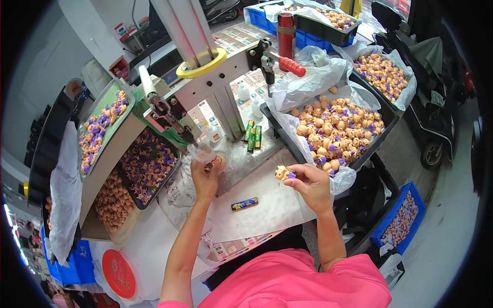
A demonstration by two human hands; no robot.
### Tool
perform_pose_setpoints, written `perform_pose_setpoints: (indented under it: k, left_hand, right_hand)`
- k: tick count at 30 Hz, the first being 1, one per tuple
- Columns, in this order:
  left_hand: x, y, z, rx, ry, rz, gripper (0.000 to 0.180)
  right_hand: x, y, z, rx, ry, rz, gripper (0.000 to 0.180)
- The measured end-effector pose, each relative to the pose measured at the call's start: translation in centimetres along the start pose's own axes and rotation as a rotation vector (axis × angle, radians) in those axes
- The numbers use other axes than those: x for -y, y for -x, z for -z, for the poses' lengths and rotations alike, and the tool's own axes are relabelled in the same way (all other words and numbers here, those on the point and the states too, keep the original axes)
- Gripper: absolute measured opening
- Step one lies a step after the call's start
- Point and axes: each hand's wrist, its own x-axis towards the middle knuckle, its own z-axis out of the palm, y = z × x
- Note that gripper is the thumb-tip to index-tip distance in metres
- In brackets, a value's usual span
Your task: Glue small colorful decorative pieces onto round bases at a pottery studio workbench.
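Pinched between the thumb and fingers of my right hand [312, 189] is a small toy figure [284, 173] with a peach head and a purple body. It is held over the pale work sheet, beside the tray of figures. My left hand [205, 178] reaches under the left toggle clamp [177, 120] of a metal stand. Its fingers are closed around something peach-coloured, partly hidden by the fingers and a clear plastic piece. A second toggle clamp with a red handle [291, 65] is mounted on the right end of the same crossbar.
A paper-lined tray of peach-and-purple figures [339, 128] stands on the right, another tray [382, 74] behind it. At left are a tray of purple parts [149, 164] and a box of peach parts [114, 200]. Batteries [251, 137], a loose battery [244, 204] and a red lid [118, 273] lie around.
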Motion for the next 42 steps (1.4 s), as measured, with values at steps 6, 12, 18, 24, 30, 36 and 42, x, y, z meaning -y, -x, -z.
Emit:
perform_pose_setpoints:
  k: [6, 12, 18, 24, 30, 36, 42]
  left_hand:
    - [-0.9, 0.2, -0.9, 0.075, -0.026, 0.072, 0.029]
    - [-4.2, -4.6, 3.6, -0.130, 0.206, 0.033, 0.023]
    - [-16.9, -13.3, 8.3, 0.098, 0.743, 0.058, 0.054]
    - [-25.5, -13.4, 7.9, -0.117, 0.368, -0.515, 0.067]
    - [-28.4, -5.9, 4.8, 0.222, 0.194, -0.836, 0.077]
    - [-27.2, 0.4, 1.7, 0.190, -0.324, -0.970, 0.052]
    - [-24.5, 5.0, 1.0, 0.213, -0.389, -0.856, 0.025]
  right_hand:
    - [0.4, -0.3, 2.1, -0.027, 0.072, 0.066, 0.030]
    - [0.4, 0.2, 4.1, -0.049, 0.036, 0.016, 0.032]
    - [0.6, 0.8, 3.2, -0.033, -0.048, -0.004, 0.033]
    - [0.0, 1.3, 3.2, 0.015, -0.089, -0.060, 0.028]
    - [-1.8, 1.8, 2.1, -0.087, -0.408, -0.271, 0.025]
    - [-2.7, 4.1, 0.7, -0.146, -0.856, -0.537, 0.025]
    - [-3.1, 5.9, -1.0, -0.019, -1.426, -0.773, 0.031]
